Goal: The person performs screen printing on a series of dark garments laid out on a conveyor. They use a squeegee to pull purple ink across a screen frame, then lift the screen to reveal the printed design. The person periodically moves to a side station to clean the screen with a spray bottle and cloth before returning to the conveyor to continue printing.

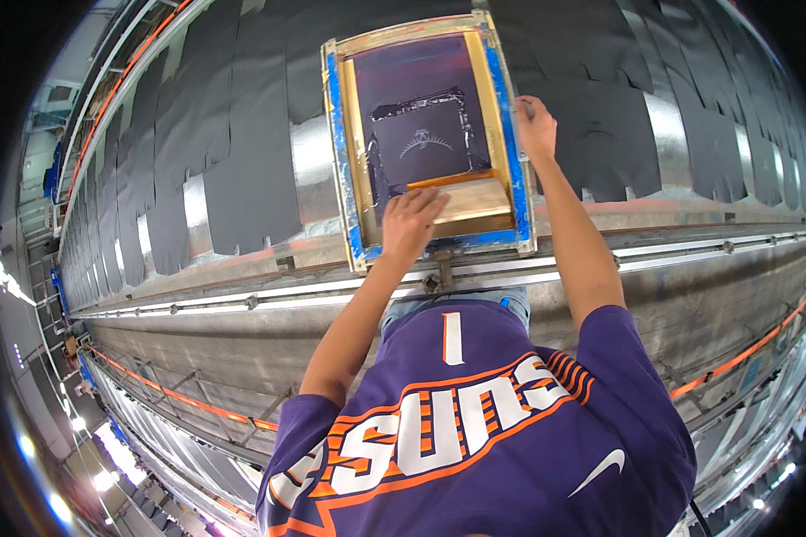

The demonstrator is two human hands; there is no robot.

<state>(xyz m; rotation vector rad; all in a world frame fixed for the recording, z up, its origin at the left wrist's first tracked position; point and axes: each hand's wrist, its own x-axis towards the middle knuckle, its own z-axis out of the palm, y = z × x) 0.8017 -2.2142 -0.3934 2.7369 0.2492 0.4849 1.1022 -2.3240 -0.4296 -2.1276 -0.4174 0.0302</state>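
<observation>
A screen printing frame (341, 152), with blue tape and yellowed wood along its sides, lies on the long table before me. Its dark mesh carries an arched, crest-like design (424, 141) with smears of dark ink around it. Across the near end of the mesh rests a squeegee (475, 199) with a pale wooden handle and an orange blade edge. My left hand (412, 217) is closed over the squeegee's left end. At the frame's right side, my right hand (535, 130) has its fingers curled against the outer edge; the fingertips are partly hidden.
Dark fabric pieces (258, 134) line the table on both sides of the frame. One piece (595, 139) at right bears a faint arched print. A metal rail (663, 259) runs along the table's near edge. Behind me, an orange strip (188, 400) borders another long table.
</observation>
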